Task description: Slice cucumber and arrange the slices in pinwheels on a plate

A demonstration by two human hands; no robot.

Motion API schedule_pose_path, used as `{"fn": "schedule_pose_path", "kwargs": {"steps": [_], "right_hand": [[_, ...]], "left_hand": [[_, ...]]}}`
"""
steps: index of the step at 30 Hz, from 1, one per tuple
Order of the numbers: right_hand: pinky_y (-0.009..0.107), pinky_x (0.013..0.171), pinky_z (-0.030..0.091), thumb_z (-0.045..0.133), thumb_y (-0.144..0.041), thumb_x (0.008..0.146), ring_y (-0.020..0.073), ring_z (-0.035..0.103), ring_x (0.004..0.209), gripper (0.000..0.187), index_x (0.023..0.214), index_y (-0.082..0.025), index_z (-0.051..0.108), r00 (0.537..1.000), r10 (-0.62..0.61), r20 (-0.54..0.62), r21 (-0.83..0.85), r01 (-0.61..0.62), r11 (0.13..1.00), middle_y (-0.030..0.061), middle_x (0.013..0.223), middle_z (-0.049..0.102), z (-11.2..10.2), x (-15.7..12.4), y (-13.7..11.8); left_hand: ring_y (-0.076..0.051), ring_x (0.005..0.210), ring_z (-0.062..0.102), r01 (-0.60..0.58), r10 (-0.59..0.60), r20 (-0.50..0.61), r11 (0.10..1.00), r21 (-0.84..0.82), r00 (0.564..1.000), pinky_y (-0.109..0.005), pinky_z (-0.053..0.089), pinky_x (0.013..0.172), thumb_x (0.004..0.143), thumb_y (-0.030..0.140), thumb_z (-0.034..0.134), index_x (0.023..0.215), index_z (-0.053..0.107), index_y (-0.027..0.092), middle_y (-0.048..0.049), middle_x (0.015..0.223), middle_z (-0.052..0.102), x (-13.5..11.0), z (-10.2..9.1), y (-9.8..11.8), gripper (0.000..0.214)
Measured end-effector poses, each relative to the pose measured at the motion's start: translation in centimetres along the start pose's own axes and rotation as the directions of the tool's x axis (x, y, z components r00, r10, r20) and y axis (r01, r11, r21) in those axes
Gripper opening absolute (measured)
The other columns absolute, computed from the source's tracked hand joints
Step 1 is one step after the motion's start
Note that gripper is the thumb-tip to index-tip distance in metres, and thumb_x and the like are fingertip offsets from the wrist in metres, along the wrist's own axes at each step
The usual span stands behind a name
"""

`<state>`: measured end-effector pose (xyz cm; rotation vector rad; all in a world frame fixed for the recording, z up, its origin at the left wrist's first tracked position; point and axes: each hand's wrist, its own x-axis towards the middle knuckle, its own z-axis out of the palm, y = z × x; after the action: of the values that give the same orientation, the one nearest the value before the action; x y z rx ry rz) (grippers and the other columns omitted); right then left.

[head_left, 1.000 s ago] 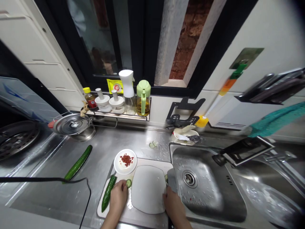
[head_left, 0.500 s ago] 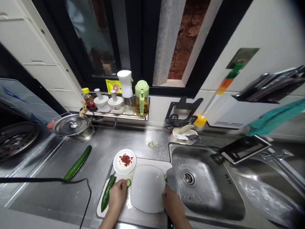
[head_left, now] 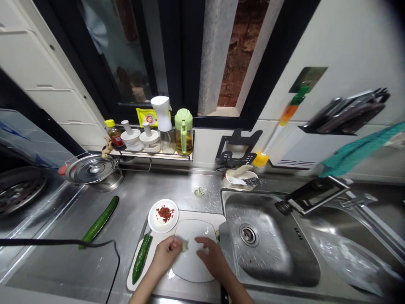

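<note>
Between the thumb and fingers of my left hand (head_left: 167, 252) is a thin cucumber slice (head_left: 184, 246), held above the white square plate (head_left: 193, 270). My right hand (head_left: 212, 257) hovers over the same plate, thumb and fingers apart, with nothing in it. The plate rests on a cutting board (head_left: 161, 278). A cut cucumber (head_left: 142, 259) lies along the board's left side. At its back left stands a small white dish (head_left: 163, 228) with red goji-like bits (head_left: 165, 213). A knife blade (head_left: 225, 240) and some green slices show at the plate's right edge.
A whole cucumber (head_left: 99, 221) lies on the steel counter at left, near a black cable (head_left: 104, 243). The sink (head_left: 268, 240) is on the right. Thin peelings (head_left: 200, 192) lie behind the board. Seasoning jars and an oil bottle (head_left: 184, 133) line a rack. A lidded pot (head_left: 95, 171) stands back left.
My left hand has picked up the cucumber slice from the board and moved right, over the plate. My right hand has left the plate's right edge and moved in over it, fingers spreading.
</note>
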<state>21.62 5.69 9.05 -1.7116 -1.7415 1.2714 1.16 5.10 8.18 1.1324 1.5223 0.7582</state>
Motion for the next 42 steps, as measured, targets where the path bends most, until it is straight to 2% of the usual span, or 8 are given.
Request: {"fn": "schedule_pose_path", "kwargs": {"steps": [3,9,15,20,28,35,39,42], "right_hand": [[0.032,0.086,0.047,0.056,-0.018,0.071,0.0209,0.062,0.092,0.036,0.105,-0.018,0.068,0.998,-0.049,0.048,0.190,0.039,0.981,0.0068,0.108,0.071,0.6,1.0,-0.2],[0.026,0.066,0.043,0.057,-0.018,0.066,0.0160,0.058,0.068,0.009,0.070,-0.019,0.065,0.996,-0.005,0.084,0.270,-0.018,0.963,-0.0017,0.066,0.063,0.8,1.8,-0.1],[0.024,0.058,0.035,0.059,-0.018,0.066,0.0121,0.049,0.059,0.004,0.065,-0.018,0.062,0.993,0.054,0.108,0.313,-0.085,0.946,-0.0047,0.059,0.055,0.3,1.1,-0.2],[0.024,0.056,0.033,0.058,-0.016,0.063,0.0116,0.048,0.057,0.006,0.060,-0.018,0.062,0.989,0.092,0.120,0.325,-0.126,0.937,-0.0040,0.056,0.058,0.0,0.9,-0.4],[0.024,0.052,0.032,0.053,-0.017,0.063,0.0109,0.046,0.051,0.009,0.060,-0.018,0.061,0.972,0.203,0.114,0.342,-0.231,0.911,-0.0038,0.053,0.056,0.5,0.8,-0.1],[0.022,0.049,0.031,0.052,-0.021,0.062,0.0111,0.048,0.054,0.009,0.064,-0.018,0.061,0.962,0.257,0.092,0.373,-0.273,0.887,-0.0015,0.057,0.059,1.2,1.2,0.6],[0.021,0.046,0.029,0.052,-0.024,0.063,0.0099,0.045,0.050,0.009,0.064,-0.018,0.059,0.954,0.292,0.063,0.381,-0.294,0.877,-0.0031,0.055,0.055,1.5,1.7,0.8],[0.021,0.044,0.029,0.052,-0.025,0.063,0.0106,0.046,0.049,0.008,0.064,-0.019,0.058,0.945,0.325,0.038,0.376,-0.315,0.872,-0.0039,0.053,0.053,1.8,2.2,0.8]], "left_hand": [[-0.009,0.054,0.043,0.028,-0.020,0.108,0.997,-0.070,0.994,-0.022,0.033,0.056,0.066,0.042,0.061,0.070,0.063,0.016,0.0054,0.056,0.049,0.1,1.0,0.6,0.025],[-0.008,0.053,0.043,0.091,-0.067,0.198,0.989,-0.117,0.978,-0.021,0.031,0.054,0.064,0.038,0.067,0.072,0.064,0.016,0.0056,0.054,0.052,0.4,1.8,0.5,0.024],[-0.009,0.054,0.047,0.101,-0.071,0.237,0.988,-0.120,0.969,-0.021,0.034,0.056,0.065,0.039,0.068,0.075,0.070,0.014,0.0029,0.057,0.059,0.4,2.4,-0.2,0.027],[-0.007,0.046,0.042,0.093,-0.064,0.212,0.987,-0.128,0.975,-0.021,0.032,0.050,0.065,0.036,0.065,0.073,0.070,0.014,0.0054,0.051,0.053,0.4,3.0,-0.7,0.024],[-0.014,0.061,0.061,0.108,-0.092,0.133,0.987,-0.116,0.987,-0.026,0.046,0.063,0.066,0.040,0.063,0.082,0.074,0.014,-0.0021,0.062,0.069,0.8,3.5,-0.1,0.033],[-0.012,0.057,0.055,0.085,-0.082,0.029,0.986,-0.146,0.996,-0.024,0.042,0.059,0.066,0.045,0.063,0.074,0.073,0.014,-0.0008,0.058,0.065,1.8,4.0,-0.1,0.034],[-0.010,0.052,0.050,0.098,-0.100,-0.003,0.978,-0.187,0.995,-0.023,0.040,0.055,0.063,0.043,0.065,0.090,0.072,0.013,0.0034,0.055,0.059,2.7,4.6,-0.2,0.041],[-0.011,0.054,0.053,0.124,-0.124,0.011,0.985,-0.123,0.992,-0.023,0.042,0.057,0.065,0.041,0.066,0.100,0.071,0.014,0.0035,0.058,0.061,3.6,4.7,0.0,0.044]]}}
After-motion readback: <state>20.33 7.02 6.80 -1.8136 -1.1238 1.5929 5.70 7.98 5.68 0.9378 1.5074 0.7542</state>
